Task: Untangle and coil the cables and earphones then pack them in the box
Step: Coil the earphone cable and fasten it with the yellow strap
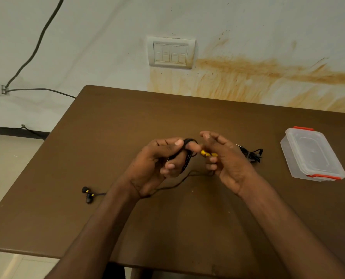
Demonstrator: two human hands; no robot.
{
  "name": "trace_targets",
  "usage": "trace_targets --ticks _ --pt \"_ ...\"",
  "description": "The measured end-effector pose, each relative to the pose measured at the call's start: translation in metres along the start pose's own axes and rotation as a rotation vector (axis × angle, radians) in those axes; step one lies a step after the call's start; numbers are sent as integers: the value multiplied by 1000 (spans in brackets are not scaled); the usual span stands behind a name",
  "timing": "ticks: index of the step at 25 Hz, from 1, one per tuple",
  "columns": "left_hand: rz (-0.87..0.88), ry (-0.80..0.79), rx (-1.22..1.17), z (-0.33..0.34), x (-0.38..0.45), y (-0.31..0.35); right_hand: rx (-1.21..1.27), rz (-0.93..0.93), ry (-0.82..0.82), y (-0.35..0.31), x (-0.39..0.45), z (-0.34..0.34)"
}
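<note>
Earphones' cord (pixel 187 158) is mid-coil, wound round the left hand's (pixel 163 162) curled fingers; the right hand (pixel 226 162) pinches its yellow piece (pixel 206 154) just beside them. Buds (pixel 88 194) lie well left. Next, I judge: wind in the slack.

Brown table (pixel 187 228) bears earbuds (pixel 87 194), coiled black cable (pixel 252 155), lidded plastic box (pixel 311 155).

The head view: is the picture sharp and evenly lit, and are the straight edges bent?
Head view: light is soft and even, no glare; the table edge bows from wide-angle distortion; the earbuds and hands look slightly soft.
</note>
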State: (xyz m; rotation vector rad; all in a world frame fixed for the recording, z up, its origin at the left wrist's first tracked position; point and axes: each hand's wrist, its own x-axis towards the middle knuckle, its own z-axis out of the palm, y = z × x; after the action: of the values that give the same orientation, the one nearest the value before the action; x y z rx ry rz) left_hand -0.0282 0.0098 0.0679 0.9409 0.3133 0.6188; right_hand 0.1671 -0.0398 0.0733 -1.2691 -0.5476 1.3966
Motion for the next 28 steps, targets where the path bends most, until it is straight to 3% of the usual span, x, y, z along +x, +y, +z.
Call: trace_targets --ticks 5,8,10,13,16,18,20,22,25,28 --pt "242 -77 -874 -13 11 -3 -149 61 -34 16 -3 15" --pt "401 204 -1040 -31 9 1 -215 87 -89 27 -6 17" --pt "481 336 -1025 -36 6 6 -429 10 -86 35 -7 16" --pt "497 513 -759 -34 4 13 -612 -126 -33 39 -9 18" --pt "505 609 -480 -32 3 16 -610 -134 -111 35 -12 19" --pt "499 654 -296 -33 1 16 -757 -159 -190 34 -15 20" --pt "476 716 21 -34 0 14 -847 -252 -168 35 -17 24" --pt "472 727 361 -35 -1 8 -723 -266 -102 30 -15 25" --pt "474 712 688 -40 0 -1 -512 -169 -93 19 -15 22" --pt "457 717 1006 -47 -2 -7 -493 -229 -37 16 -15 17"
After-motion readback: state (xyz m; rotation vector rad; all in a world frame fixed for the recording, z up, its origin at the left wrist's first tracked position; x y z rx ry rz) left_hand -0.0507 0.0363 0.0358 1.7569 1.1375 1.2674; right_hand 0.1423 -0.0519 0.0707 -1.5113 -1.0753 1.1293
